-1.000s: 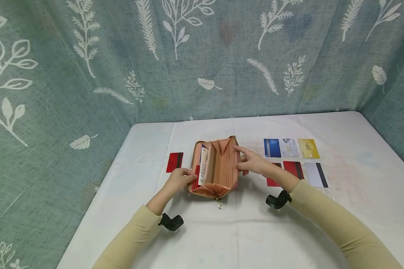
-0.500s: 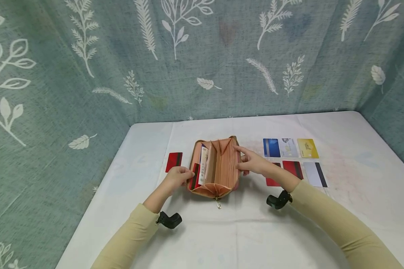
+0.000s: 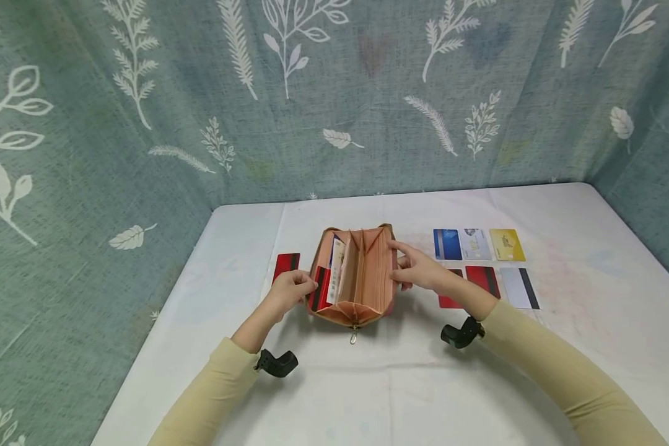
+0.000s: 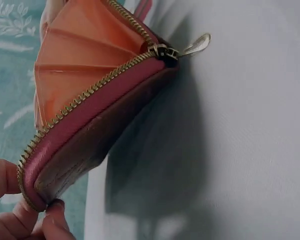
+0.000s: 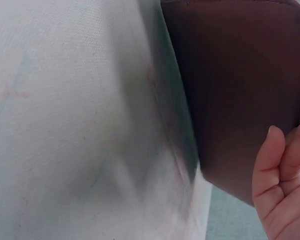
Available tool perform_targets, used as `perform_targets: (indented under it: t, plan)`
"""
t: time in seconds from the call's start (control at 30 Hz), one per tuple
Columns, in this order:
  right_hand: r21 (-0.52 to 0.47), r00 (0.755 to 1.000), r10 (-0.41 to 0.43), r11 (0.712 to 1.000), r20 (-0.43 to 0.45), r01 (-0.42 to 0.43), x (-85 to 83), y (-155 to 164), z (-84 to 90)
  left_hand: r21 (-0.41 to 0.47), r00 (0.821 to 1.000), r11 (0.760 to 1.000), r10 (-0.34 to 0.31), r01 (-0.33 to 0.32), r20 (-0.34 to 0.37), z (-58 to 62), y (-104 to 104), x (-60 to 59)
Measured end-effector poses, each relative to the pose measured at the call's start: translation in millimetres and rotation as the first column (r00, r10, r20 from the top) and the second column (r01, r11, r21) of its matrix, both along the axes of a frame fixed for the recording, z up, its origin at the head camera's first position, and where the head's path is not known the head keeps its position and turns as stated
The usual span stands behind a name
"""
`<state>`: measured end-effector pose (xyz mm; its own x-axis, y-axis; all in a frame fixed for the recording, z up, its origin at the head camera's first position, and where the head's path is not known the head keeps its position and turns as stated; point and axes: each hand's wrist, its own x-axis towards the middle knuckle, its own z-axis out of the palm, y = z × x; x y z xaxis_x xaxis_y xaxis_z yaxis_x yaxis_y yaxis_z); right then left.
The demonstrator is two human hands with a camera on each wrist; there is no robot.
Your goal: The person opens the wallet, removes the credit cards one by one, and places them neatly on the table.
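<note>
An unzipped wallet (image 3: pixel 376 272) with peach lining and a brown outside stands spread on the table, its compartments facing up. A red card (image 3: pixel 324 286) with a dark stripe sits in its left side, beside a printed banknote (image 3: pixel 337 266). My left hand (image 3: pixel 291 292) pinches the wallet's left edge next to that card; in the left wrist view its fingers (image 4: pixel 21 217) bend round the zipped edge. My right hand (image 3: pixel 420 267) holds the right side, thumb side at the inner edge. In the right wrist view, curled fingers (image 5: pixel 272 160) lie against the brown cover (image 5: pixel 235 85).
Another red card (image 3: pixel 286 265) lies left of the wallet, partly behind my left hand. To the right are blue (image 3: pixel 448 244), white (image 3: pixel 476 244) and yellow (image 3: pixel 507 245) cards, with red (image 3: pixel 483 280) and grey striped (image 3: pixel 520 288) cards nearer. My right forearm partly covers another red card (image 3: pixel 449 301).
My left hand has shifted slightly left, drawing the wallet's left side outward. The red card inside leans further left, and its dark stripe now shows. My right hand has stayed put.
</note>
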<state>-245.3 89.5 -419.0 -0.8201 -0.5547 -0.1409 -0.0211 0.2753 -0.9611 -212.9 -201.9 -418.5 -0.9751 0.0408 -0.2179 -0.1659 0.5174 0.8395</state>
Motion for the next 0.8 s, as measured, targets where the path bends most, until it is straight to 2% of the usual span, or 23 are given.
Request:
perform_targets:
  t: [0.07, 0.2, 0.3, 0.47, 0.63, 0.8]
  plan:
    - [0.004, 1.0, 0.008, 1.0, -0.004, -0.008, 0.2, -0.1, -0.7, 0.0, 0.999, 1.0, 0.006, -0.006, 0.039, -2.6, -0.2, -1.1]
    - [0.019, 1.0, 0.009, 1.0, -0.008, -0.009, 1.0, -0.4, -1.9, 0.069, 0.991, 0.997, 0.024, -0.033, 0.132, -7.7, -2.9, -5.0]
    - [0.023, 1.0, 0.008, 1.0, -0.019, -0.007, 1.5, -0.4, -1.4, 0.098, 0.985, 0.994, 0.025, -0.042, 0.169, -10.3, -4.9, -6.8]
    - [0.013, 1.0, 0.01, 1.0, -0.013, -0.009, 1.4, -2.4, -0.3, -0.015, 0.989, 1.0, -0.019, 0.021, 0.144, -7.7, -8.0, -1.9]
    - [-0.003, 1.0, 0.02, 1.0, -0.013, -0.02, 0.8, -5.4, 0.3, -0.139, 0.984, 0.984, -0.092, 0.114, 0.155, -1.3, -12.7, 5.6]
    - [-0.007, 1.0, 0.015, 1.0, -0.012, -0.015, 0.5, -8.2, 0.9, -0.174, 0.976, 0.969, -0.147, 0.174, 0.16, 2.9, -15.2, 8.9]
